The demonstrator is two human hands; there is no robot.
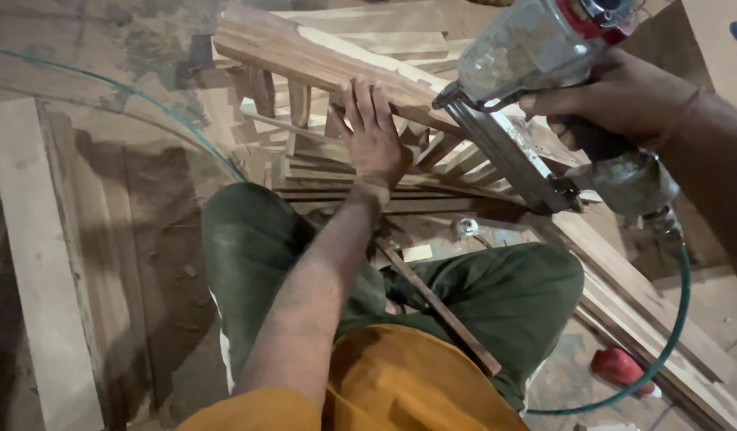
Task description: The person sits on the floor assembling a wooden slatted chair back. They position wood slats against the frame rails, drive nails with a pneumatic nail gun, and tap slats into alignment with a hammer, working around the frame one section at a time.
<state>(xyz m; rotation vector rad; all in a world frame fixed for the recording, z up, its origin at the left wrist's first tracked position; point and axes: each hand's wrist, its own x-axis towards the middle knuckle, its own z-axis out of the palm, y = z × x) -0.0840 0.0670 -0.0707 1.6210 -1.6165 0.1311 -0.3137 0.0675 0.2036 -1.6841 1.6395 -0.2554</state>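
Left hand (pixel 374 136): flat, fingers spread, pressing the wooden rail (pixel 320 60), gripping nothing.
Right hand (pixel 616 96): wrapped round the nail gun (pixel 536 88), nose on the rail.
Risk: fingers sit near the nose; a deflected nail might hit them.
Hose (pixel 672 335): could snag.

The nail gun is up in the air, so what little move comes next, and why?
Probably lower the nail gun until its nose meets the wooden rail. The right hand grips it just above the wood, nose not clearly touching, while the left hand lies flat, steadying the rail.
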